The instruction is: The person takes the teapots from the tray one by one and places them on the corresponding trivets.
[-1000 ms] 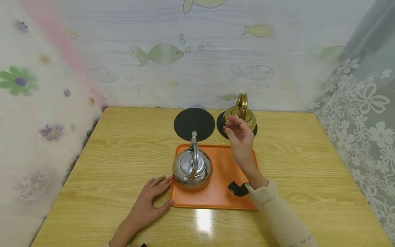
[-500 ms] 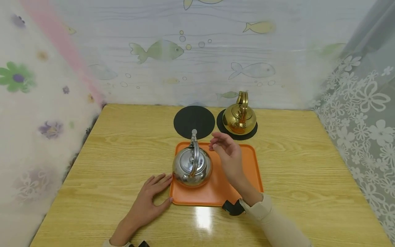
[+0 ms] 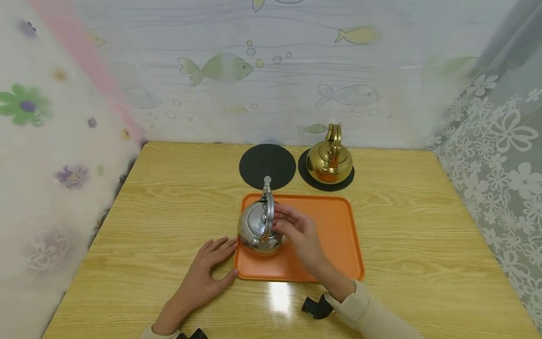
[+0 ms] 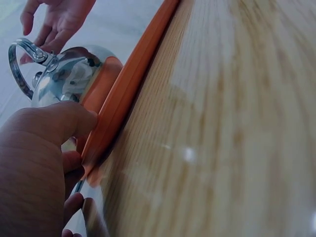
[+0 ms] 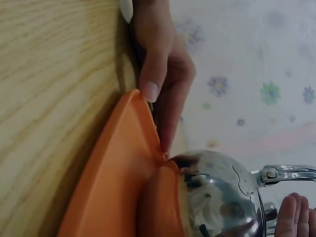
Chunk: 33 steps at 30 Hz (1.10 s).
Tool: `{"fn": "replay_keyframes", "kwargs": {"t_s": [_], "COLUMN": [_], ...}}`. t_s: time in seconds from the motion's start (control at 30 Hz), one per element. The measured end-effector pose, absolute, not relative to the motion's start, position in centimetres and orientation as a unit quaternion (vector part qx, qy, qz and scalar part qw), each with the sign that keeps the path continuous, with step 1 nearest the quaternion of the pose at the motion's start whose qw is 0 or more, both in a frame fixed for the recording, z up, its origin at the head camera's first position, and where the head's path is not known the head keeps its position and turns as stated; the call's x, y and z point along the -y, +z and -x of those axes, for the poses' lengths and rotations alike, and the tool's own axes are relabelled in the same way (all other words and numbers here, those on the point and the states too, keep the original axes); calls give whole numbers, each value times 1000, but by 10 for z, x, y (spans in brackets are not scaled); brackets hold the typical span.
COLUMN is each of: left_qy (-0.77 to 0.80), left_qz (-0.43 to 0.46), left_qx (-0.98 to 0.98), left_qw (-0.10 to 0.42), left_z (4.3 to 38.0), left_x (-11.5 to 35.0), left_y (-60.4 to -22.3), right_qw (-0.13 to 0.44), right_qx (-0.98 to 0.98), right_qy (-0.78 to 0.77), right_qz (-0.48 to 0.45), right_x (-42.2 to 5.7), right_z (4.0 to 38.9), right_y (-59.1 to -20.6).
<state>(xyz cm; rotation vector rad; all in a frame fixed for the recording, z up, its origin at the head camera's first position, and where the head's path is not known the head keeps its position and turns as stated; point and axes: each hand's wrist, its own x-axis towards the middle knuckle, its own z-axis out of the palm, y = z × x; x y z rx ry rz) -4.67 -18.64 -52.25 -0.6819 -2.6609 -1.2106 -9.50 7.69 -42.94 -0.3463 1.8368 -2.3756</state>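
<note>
On the left part of an orange tray [image 3: 332,230] stands a silver kettle [image 3: 254,235], upright, its arched handle [image 4: 19,74] raised. My right hand [image 3: 302,240] is at the right side of this kettle, fingertips at the handle and near the lid. Its fingers look loosely bent, not closed round the handle. Against the tray's left edge lies my left hand [image 3: 207,273], fingers spread, the thumb touching the near-left corner. In the right wrist view, that left hand [image 5: 165,59] touches the tray rim, while only the right fingers [image 5: 291,217] show, beside the kettle.
A gold kettle [image 3: 328,169] sits on a round black mat [image 3: 345,184] at the back right. Left of it lies another round black mat [image 3: 267,165], just behind the tray. A wall with printed fish [image 3: 226,68] rises behind the wooden table [image 3: 178,188].
My right hand has moved from in front of the gold kettle, left and nearer, across the tray to the silver kettle's handle. The left hand has stayed at the tray's edge.
</note>
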Motion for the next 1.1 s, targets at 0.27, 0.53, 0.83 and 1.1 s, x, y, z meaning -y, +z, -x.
{"fn": "replay_keyframes", "kwargs": {"t_s": [0.27,0.53,0.83,1.1], "left_qy": [-405,-404,-404,-406], "left_qz": [225,226,222,222], "left_qx": [884,884,885,884], "left_qw": [65,68,63,61], "left_z": [46,46,46,46], "left_x": [186,186,187,188], "left_y": [-521,-522,-521,-522], "right_qw": [111,153,185,209], "right_qx": [-619,-578,-551,-545], "right_qy": [-767,-788,-801,-800], "right_qz": [132,145,144,139], "right_x": [-73,-71,-65,-58], "right_z": [90,91,99,106], "right_y": [-430,-424,-420,-410]}}
